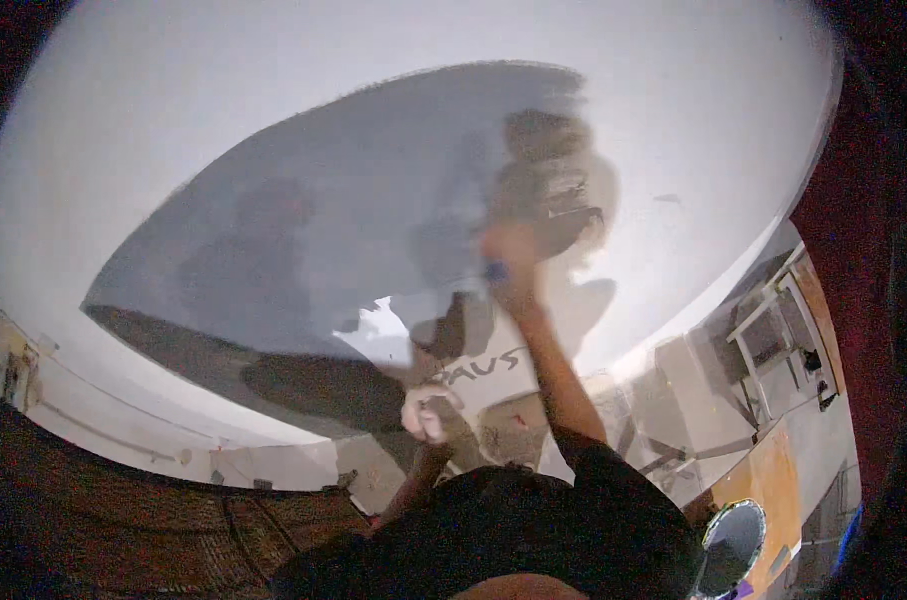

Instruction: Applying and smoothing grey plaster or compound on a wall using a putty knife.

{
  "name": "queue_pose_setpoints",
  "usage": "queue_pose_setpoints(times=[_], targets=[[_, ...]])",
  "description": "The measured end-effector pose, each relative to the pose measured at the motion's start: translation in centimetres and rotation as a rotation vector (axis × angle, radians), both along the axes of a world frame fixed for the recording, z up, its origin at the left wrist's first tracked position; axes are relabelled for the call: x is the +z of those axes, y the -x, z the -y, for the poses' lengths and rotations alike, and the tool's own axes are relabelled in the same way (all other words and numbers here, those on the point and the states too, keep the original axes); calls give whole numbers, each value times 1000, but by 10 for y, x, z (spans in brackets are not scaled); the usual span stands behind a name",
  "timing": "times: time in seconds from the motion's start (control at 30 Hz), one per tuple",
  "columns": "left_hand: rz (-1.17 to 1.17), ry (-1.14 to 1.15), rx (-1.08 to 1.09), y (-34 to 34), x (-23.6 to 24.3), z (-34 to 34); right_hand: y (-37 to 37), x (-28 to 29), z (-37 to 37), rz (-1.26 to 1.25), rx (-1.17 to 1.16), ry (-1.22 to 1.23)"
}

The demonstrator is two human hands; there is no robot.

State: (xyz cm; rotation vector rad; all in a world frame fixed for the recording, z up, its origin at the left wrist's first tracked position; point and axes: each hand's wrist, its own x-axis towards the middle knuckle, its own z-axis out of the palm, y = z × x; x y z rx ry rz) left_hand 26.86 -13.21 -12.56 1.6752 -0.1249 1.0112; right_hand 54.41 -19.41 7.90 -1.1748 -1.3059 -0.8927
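A broad white wall surface point(694, 130) fills most of the view, with a large patch of grey paint point(354, 170) spread over it. My right hand point(511, 255), raised and blurred by motion, is at the right part of this patch. A small blue piece point(496, 270) shows at its side; what the closed fingers grip is too smeared to name. Close to the hand are dark, uneven streaks point(574, 222). Lower down, my left hand point(430, 412) is closed in front of my body, its fingers curled; whatever may be inside is hidden.
An oval-looking bucket point(734, 545) with grey inside stands at lower right by a wooden board point(764, 480). A white frame point(779, 340) is at the right. Dark hand lettering point(484, 365) marks the wall, and shadows fall across it.
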Motion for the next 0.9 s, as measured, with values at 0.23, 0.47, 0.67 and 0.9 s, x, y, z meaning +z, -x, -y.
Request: queue_pose_setpoints(times=[0.23, 0.47, 0.67, 0.9], targets=[[408, -215, 570, -81, 169, 118, 61, 71, 18, 33, 347, 127], [198, -23, 503, -4, 78, 93, -90, 62, 85, -440, -157, -380], [130, 149, 726, -31, 124, 112, 18, 83, 9, 51, 223, -89], [194, -216, 787, -47, 201, 105, 24, 73, 0, -125, 372, 67]])
